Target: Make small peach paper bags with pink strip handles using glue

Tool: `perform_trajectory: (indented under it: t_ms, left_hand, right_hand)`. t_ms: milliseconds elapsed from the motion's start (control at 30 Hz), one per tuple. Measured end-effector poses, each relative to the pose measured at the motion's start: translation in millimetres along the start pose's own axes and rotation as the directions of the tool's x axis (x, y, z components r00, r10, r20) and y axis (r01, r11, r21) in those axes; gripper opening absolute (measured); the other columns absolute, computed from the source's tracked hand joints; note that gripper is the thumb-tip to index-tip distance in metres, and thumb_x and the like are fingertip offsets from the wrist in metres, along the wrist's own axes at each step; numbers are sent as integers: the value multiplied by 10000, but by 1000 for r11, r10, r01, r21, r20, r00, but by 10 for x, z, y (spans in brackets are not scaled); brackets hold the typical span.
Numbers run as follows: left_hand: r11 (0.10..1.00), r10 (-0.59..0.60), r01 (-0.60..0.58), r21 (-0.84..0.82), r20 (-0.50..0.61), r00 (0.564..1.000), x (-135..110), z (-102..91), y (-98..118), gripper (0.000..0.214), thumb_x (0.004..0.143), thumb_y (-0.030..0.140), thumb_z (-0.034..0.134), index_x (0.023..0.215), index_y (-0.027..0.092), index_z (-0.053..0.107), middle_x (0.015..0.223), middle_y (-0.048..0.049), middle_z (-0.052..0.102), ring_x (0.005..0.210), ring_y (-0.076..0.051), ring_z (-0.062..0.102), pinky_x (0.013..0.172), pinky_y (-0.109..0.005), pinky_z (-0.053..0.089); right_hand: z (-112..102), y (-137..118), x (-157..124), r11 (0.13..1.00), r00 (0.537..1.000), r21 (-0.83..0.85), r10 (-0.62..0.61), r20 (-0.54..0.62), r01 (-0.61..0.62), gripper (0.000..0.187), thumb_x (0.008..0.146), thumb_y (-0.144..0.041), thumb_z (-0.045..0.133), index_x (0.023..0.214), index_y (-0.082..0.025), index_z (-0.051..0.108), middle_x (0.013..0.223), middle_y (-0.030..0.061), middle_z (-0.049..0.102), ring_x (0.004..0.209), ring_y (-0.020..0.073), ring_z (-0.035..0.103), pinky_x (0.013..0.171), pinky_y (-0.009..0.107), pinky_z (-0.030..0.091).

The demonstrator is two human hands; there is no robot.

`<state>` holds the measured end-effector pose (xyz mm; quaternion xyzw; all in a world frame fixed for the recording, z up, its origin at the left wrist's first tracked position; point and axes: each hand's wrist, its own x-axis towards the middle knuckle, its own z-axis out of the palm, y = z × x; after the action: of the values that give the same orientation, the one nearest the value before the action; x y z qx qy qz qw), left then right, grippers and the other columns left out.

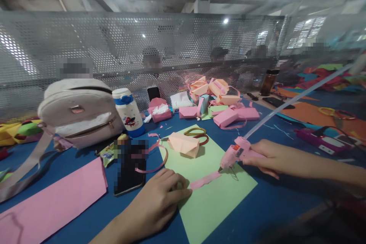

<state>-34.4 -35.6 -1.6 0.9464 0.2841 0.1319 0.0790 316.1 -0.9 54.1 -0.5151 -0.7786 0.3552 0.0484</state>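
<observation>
My right hand [264, 156] is closed round the handle of a pink glue gun [231, 156], with a long glue stick [297, 101] rising out of its back. The gun's nozzle touches the right end of a short pink paper strip [206, 180]. At the strip's left end, my left hand [162, 194] pinches it between thumb and finger. Beneath the strip lies a light green paper sheet [214, 206]. A folded peach paper piece [183, 144] and scissors [201, 135] rest on the sheet's far part. A curled pink strip [156, 167] lies left of it.
A smartphone [130, 179], a pink sheet [57, 202], a pale backpack [82, 110] and a white-blue bottle [130, 112] stand or lie leftward. Folded paper pieces [225, 116] pile up at the back before a perforated metal screen [177, 38]. A purple device [323, 141] lies right.
</observation>
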Motion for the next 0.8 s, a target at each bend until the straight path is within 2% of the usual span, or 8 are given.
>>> perform_trajectory:
  t_ms: [233, 467, 800]
  left_hand:
    - [1000, -1, 1, -10, 11, 1000, -7, -2, -1, 463, 860, 5, 417, 1208, 249, 598, 1086, -77, 622, 914, -221, 562, 762, -360, 442]
    - [1000, -3, 3, -4, 1, 1000, 6, -2, -7, 435, 885, 26, 396, 1195, 242, 612, 1079, -79, 629, 906, -218, 565, 752, -358, 451]
    - [1000, 19, -19, 15, -23, 1000, 10, -11, -5, 450, 863, 18, 417, 1199, 239, 619, 1071, -83, 641, 895, -214, 578, 749, -350, 465]
  right_hand:
    - [-8, 49, -3, 1000, 1000, 7, -14, -4, 14, 643, 950, -633, 420, 489, -187, 465, 445, -9, 524, 470, 124, 523, 601, 244, 417]
    - [-7, 72, -32, 1000, 1000, -3, 23, -15, -23, 615, 935, -636, 448, 518, -186, 479, 461, -12, 543, 480, 125, 538, 602, 242, 425]
    - [-33, 12, -46, 1000, 1000, 21, 1, 0, -1, 582, 941, -610, 452, 548, -183, 480, 485, -1, 556, 501, 136, 539, 606, 249, 423]
